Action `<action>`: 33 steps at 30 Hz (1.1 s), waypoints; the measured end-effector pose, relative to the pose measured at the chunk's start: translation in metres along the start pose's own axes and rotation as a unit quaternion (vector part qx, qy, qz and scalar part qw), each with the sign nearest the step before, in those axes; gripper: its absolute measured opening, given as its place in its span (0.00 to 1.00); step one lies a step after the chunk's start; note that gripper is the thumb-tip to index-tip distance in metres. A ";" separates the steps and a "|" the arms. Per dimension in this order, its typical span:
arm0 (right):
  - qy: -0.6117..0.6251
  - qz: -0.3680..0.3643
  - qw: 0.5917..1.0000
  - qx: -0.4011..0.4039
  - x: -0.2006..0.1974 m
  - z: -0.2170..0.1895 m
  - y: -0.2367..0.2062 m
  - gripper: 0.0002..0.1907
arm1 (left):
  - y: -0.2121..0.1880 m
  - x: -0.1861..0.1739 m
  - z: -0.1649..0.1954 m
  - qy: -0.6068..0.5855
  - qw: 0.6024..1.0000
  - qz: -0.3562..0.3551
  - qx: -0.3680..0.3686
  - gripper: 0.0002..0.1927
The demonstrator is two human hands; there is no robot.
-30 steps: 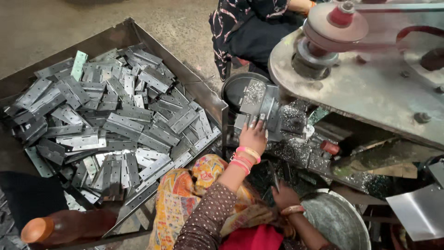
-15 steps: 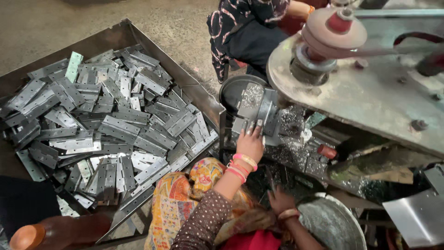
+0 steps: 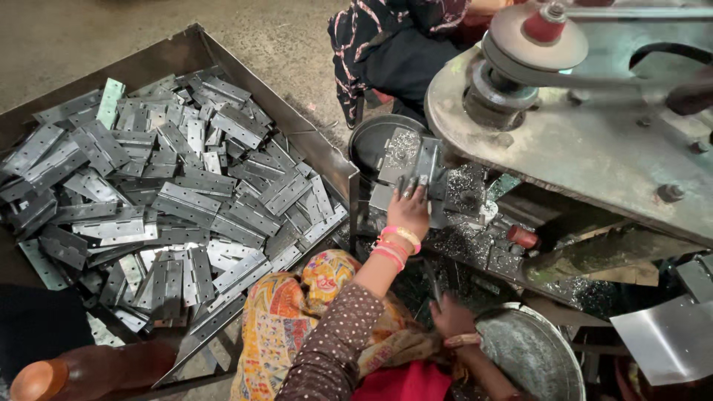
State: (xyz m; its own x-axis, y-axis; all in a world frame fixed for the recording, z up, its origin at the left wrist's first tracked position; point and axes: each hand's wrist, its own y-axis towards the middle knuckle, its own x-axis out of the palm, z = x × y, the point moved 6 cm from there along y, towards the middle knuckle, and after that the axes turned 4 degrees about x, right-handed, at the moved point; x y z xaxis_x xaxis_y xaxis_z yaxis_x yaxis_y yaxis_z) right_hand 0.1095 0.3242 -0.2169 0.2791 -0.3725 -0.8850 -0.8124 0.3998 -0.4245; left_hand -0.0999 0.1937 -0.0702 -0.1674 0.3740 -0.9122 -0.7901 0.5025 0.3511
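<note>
- The grey flat steel hinge plate (image 3: 425, 165) stands on the machine bed, just under the rim of the large grey steel machine plate (image 3: 594, 148), and touches the fingertips of the left hand.
- The left hand (image 3: 407, 212) reaches forward with fingers spread narrow across the lower edge of the hinge plate; it presses on the piece rather than closing around it. Pink and yellow bangles sit at that wrist.
- The right hand (image 3: 451, 315) lies low, near the rim of the round grey metal basin (image 3: 553, 367). It appears to close on a thin dark rod, but whether the grip is firm cannot be told.
- Bright metal chips (image 3: 468, 245) cover the bed around the hinge plate.
- The wide rusty sheet-metal tray (image 3: 293, 122) on the left holds a large heap of grey hinge plates (image 3: 163, 200).
- Judgement of progress: one piece is at the machine; the heap in the tray is large, so most of the stock seems to remain.
- A second person in dark patterned clothing (image 3: 386, 44) sits beyond the machine.
</note>
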 end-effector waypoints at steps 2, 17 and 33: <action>-0.011 0.024 0.999 -0.018 0.012 -0.002 -0.006 0.27 | -0.003 -0.003 -0.003 -0.020 1.000 -0.020 -0.010 0.22; 0.038 0.028 0.998 -0.039 -0.003 -0.002 0.008 0.28 | 0.043 0.013 -0.021 0.039 0.996 -0.084 -0.008 0.18; 0.239 0.276 0.924 -0.112 -0.115 -0.020 -0.026 0.28 | -0.055 -0.052 0.033 0.073 0.995 0.021 0.070 0.17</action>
State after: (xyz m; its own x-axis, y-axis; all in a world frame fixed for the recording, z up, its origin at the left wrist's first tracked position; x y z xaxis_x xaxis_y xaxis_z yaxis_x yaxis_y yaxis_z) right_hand 0.0883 0.3402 -0.1005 -0.4237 -0.5129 -0.7466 -0.8644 0.4754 0.1640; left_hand -0.0286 0.1719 -0.0351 -0.2895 0.2848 -0.9138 -0.6927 0.5965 0.4053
